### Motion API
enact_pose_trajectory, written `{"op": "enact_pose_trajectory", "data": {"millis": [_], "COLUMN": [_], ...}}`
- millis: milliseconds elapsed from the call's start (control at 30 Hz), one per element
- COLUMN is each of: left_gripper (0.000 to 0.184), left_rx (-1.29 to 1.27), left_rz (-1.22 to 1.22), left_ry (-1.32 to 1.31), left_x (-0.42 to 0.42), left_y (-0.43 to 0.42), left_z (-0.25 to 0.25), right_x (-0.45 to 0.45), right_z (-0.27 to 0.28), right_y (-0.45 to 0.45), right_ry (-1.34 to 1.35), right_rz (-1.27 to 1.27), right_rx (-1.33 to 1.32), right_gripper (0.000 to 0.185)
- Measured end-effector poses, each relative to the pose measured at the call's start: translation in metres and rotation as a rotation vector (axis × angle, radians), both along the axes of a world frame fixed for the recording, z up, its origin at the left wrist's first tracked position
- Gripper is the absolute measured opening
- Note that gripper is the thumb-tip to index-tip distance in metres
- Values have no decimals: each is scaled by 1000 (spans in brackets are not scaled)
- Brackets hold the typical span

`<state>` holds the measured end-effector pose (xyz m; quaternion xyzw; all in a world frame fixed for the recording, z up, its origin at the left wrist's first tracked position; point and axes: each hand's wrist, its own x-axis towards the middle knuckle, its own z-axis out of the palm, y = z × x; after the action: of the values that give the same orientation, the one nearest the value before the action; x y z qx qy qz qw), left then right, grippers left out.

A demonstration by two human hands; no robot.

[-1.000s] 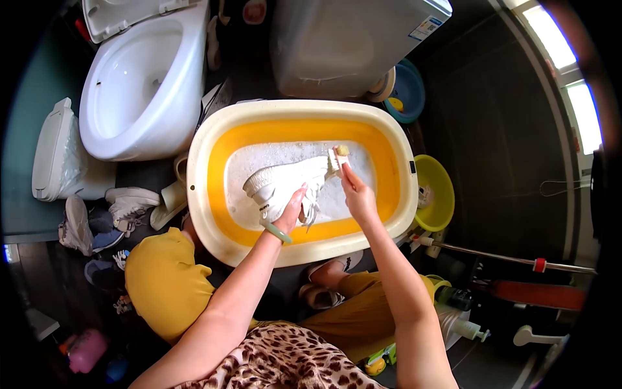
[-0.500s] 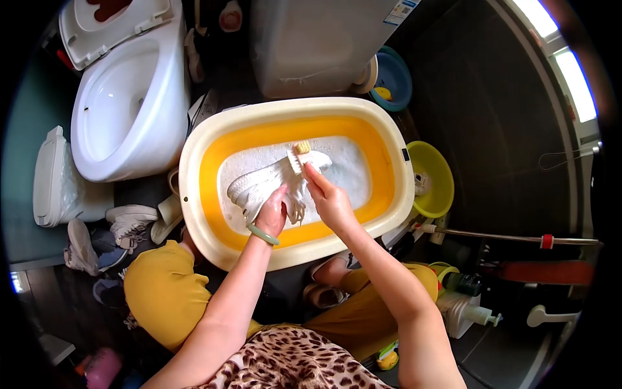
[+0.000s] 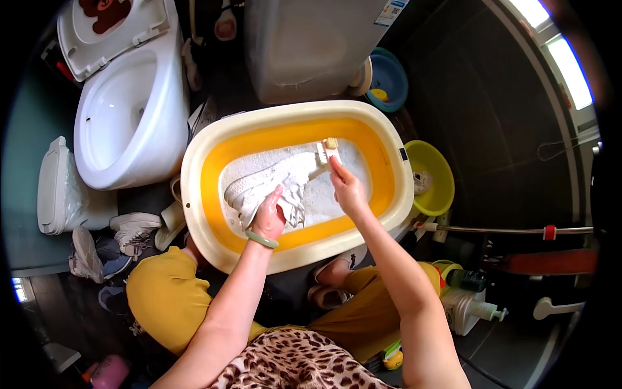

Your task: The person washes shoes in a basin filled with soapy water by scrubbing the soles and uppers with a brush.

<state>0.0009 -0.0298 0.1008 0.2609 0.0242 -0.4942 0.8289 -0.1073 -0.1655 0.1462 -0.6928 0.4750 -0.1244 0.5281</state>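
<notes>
A white lace-up shoe (image 3: 262, 185) lies tilted over soapy water in the yellow and cream basin (image 3: 206, 162). My left hand (image 3: 269, 212), with a green bangle at the wrist, grips the shoe near its opening, where the wet laces hang down. In my right hand (image 3: 350, 188) is a scrub brush (image 3: 329, 150) with white bristles, held by its handle. The bristles are at the toe end of the shoe; whether they touch it I cannot tell. Part of the shoe is hidden behind my left hand.
A toilet (image 3: 123, 123) and a white bin (image 3: 55, 188) stand at the left, with worn sneakers (image 3: 136, 230) on the floor. A grey appliance (image 3: 304, 52) is behind the basin. Green (image 3: 440, 178) and blue (image 3: 392, 81) tubs sit right, above a pump bottle (image 3: 479, 310).
My right hand has moved the brush to the right and slightly up, toward the shoe's toe end. My left hand keeps its hold, and the view has shifted slightly.
</notes>
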Motion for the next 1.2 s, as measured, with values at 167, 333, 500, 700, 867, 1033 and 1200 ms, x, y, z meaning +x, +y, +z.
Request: {"op": "enact_pose_trajectory", "data": {"millis": [167,333,500,700,867,1033,1200], "left_gripper": [34,36,35,34,36,37,38], "left_rx": [59,1,93,14,103,45,138], "left_rz": [-16,14,-28,-4,-10,-27,-57], "left_ry": [2,-29,91,72,4,15,-196], "left_x": [-3,-8,-3,-2,-4,-7,-8], "left_y": [1,-3,4,-2,-1,-4,-3], "left_z": [-1,-2,-4,-5,4,0,-6], "right_x": [10,-2,8,-2,14,-1,10], "right_z": [4,1,1,3,39,0,8], "right_y": [40,-7,42,-1,55,-3,59], "right_ry": [-62,32,-102,-55,102,-12,-56], "right_rz": [246,-22,251,-33,347,27,408], "right_rx": [-401,55,-414,-27,-327,-80,-411], "right_gripper": [38,40,38,39,38,39,38]}}
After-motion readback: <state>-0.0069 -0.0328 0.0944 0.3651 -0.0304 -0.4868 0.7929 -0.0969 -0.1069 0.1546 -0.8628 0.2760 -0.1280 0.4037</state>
